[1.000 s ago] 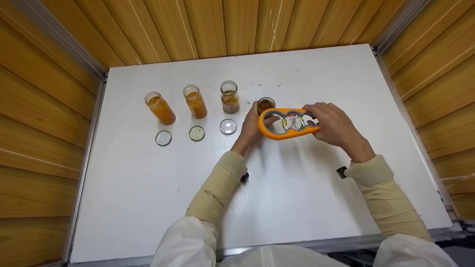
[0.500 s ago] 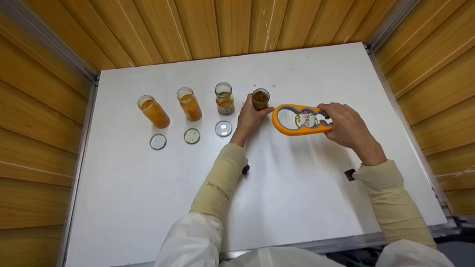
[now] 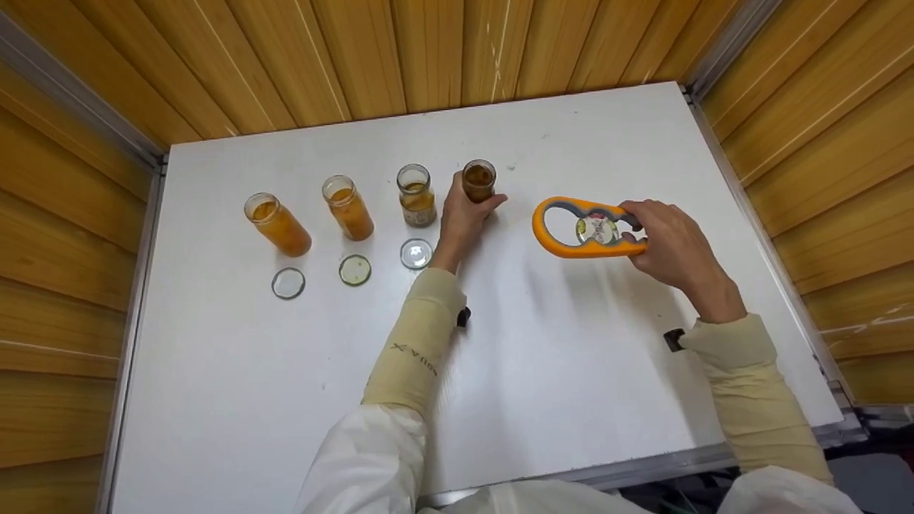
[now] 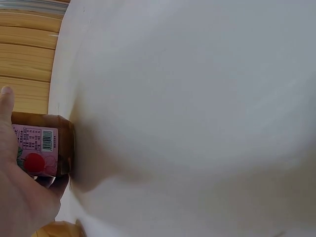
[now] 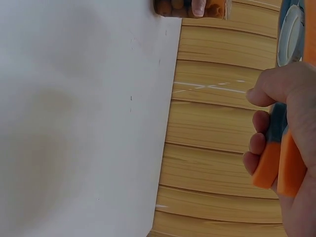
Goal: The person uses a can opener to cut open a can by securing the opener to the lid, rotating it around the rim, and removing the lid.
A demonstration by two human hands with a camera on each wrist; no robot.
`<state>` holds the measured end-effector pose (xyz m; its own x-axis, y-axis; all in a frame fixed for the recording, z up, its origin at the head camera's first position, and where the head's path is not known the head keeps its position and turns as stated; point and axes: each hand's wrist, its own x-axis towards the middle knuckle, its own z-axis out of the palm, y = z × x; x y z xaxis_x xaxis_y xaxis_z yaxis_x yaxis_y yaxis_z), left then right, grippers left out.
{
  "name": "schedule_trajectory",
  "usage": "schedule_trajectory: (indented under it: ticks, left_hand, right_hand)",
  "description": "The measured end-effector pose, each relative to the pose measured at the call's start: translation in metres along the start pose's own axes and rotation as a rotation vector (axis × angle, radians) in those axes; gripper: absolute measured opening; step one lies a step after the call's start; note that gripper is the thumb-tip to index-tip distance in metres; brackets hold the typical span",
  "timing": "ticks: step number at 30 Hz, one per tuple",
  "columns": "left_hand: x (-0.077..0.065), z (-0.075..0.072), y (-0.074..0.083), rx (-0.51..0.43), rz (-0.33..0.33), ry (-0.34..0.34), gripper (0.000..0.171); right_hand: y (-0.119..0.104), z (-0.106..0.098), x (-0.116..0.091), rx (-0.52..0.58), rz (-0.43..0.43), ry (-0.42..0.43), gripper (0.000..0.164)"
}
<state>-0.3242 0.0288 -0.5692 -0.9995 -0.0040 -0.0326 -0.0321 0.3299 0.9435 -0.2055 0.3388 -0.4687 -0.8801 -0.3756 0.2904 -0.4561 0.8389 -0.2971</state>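
Observation:
My left hand (image 3: 463, 216) grips an open glass jar (image 3: 479, 180) with dark brown contents, at the right end of a row of jars. In the left wrist view this jar (image 4: 65, 143) shows a pink label with a barcode and a red fruit. My right hand (image 3: 675, 246) holds an orange and grey jar opener (image 3: 560, 250) by its handles, raised over the right side of the table. A printed jar lid (image 3: 597, 228) sits between the opener's grey inner edges. In the right wrist view fingers curl round the opener's orange handles (image 5: 266, 165).
Left of the held jar stand an open jar with amber contents (image 3: 418, 205) and two open jars of orange contents, one in the middle (image 3: 352, 216) and one far left (image 3: 285, 232). Three lids lie before them: clear (image 3: 416, 254), greenish (image 3: 355, 270) and pale (image 3: 288, 283). Wood-look panels (image 3: 400, 57) border the table.
My left hand has moved the brown jar left and away from me, toward the row. The opener, with the lid in it, has drawn right, apart from the jar.

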Motion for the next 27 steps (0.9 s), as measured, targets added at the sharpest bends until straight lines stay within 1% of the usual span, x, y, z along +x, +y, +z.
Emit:
schedule_trajectory:
  ticks: [7, 12, 17, 22, 27]
  left_hand:
    - [0.003, -0.003, 0.002, 0.021, -0.001, 0.019, 0.077]
    - [0.002, -0.001, 0.001, 0.023, 0.01, 0.028, 0.075]
    - [0.002, 0.002, 0.001, 0.045, 0.031, 0.057, 0.074]
    - [0.002, 0.005, 0.003, 0.037, 0.013, 0.071, 0.083]
    - [0.001, 0.005, 0.004, 0.013, -0.007, 0.048, 0.093]
  right_hand:
    - [0.006, 0.001, -0.007, 0.0, 0.018, 0.018, 0.048]
    - [0.008, 0.002, -0.013, 0.008, 0.035, 0.019, 0.049]
    - [0.008, 0.004, -0.015, 0.026, 0.028, 0.029, 0.048]
    - [0.008, 0.004, -0.016, 0.045, 0.022, 0.04, 0.05]
    - [0.008, 0.003, -0.015, 0.05, 0.014, 0.039, 0.051]
